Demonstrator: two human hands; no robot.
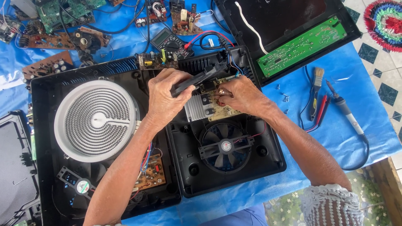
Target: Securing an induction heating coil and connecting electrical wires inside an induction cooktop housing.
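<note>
Our left hand clenches a black plastic bar over the open cooker casing; right hand pinches a small part on the circuit board beside the heatsink. We risk snagging the thin wires or cracking solder if fingers slip.

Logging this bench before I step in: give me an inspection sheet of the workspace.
Surface: blue sheet over a table.
Job's things: opened black cooker casing with fan, heatsink and circuit board.
Clutter: loose boards, multimeter, screws, brush, soldering iron.
Grippers: left hand holds a black part; right hand pinches at the board.
Cables: red and black leads; white wire.
Surroundings: tiled floor, round mat.
</note>
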